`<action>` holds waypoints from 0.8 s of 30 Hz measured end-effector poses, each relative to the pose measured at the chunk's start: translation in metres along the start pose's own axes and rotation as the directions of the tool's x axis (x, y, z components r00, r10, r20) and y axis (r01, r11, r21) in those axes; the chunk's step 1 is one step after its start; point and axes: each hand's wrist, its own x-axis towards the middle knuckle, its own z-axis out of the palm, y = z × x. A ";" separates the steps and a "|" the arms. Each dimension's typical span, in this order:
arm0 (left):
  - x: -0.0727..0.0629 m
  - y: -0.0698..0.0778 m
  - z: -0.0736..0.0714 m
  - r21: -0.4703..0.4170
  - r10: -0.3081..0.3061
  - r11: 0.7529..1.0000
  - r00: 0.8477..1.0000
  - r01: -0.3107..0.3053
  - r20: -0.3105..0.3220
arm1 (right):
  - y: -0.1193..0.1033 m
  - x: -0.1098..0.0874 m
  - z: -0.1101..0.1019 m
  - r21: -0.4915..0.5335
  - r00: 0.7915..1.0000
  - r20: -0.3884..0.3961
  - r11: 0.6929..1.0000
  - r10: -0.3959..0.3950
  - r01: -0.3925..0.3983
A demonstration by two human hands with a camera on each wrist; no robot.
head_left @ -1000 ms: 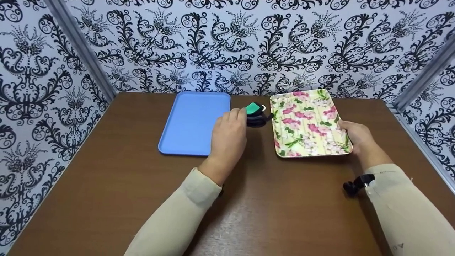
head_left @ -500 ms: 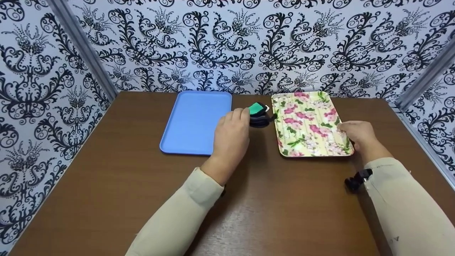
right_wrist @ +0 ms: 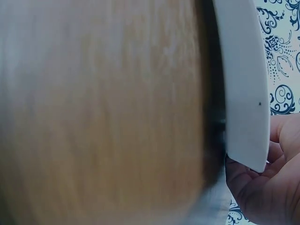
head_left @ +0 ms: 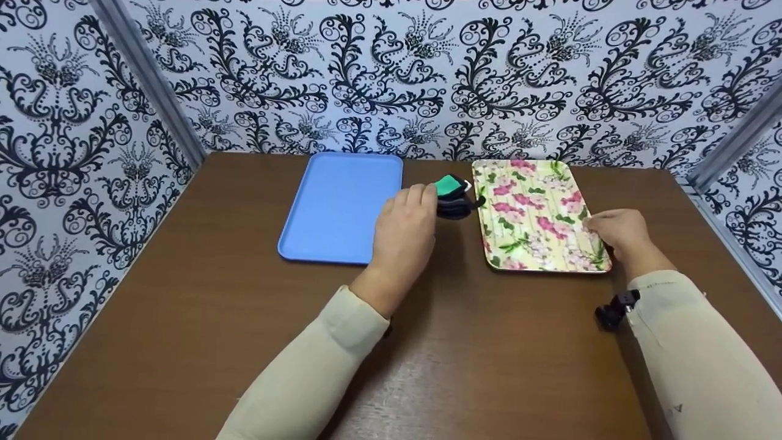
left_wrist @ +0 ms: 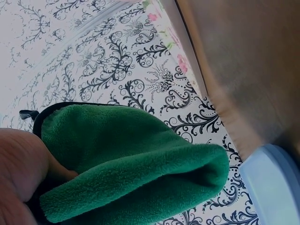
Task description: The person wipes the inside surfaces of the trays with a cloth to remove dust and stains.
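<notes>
**Left hand point(head_left: 404, 235) and green cloth point(left_wrist: 126, 154) have shifted slightly toward the flowered tray point(head_left: 531, 214)**

Compared with a second ago, that is a small rightward move; the whole head view has also slid a little, while both trays keep their places on the brown table point(head_left: 256, 342). The two hands are apart. The left hand grips the green cloth, a folded, fluffy piece with dark edging and a small loop, and holds it above the table in the gap between the trays. In the left wrist view the thumb presses into a fold (the other fingers are mostly hidden there).

The right hand point(head_left: 620, 235) pinches the right edge of the flowered tray, thumb on top and fingers beneath the rim; whether that tray lies fully flat is hard to tell. It has pink blossoms and green leaves on pale yellow. The plain blue tray point(head_left: 342, 208) lies to the left, partly covered by the left hand. Both arms wear pale beige sleeves point(head_left: 305, 373). Behind stands a white wall point(head_left: 391, 67) with black scrollwork.
</notes>
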 end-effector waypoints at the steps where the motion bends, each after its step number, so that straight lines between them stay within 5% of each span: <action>1: 0.000 0.000 0.000 0.000 -0.002 1.000 1.000 0.002 -0.004 | 0.001 0.000 0.000 -0.001 1.000 -0.001 1.000 -0.003 0.003; 13: 0.003 -0.011 0.000 0.001 -0.016 1.000 0.999 0.016 -0.042 | 0.000 -0.003 0.003 -0.118 0.998 -0.034 0.992 -0.044 0.039; 24: 0.001 -0.047 -0.003 -0.021 -0.073 0.997 0.997 0.073 -0.012 | -0.033 -0.019 0.007 -0.131 0.978 -0.141 0.982 -0.151 0.133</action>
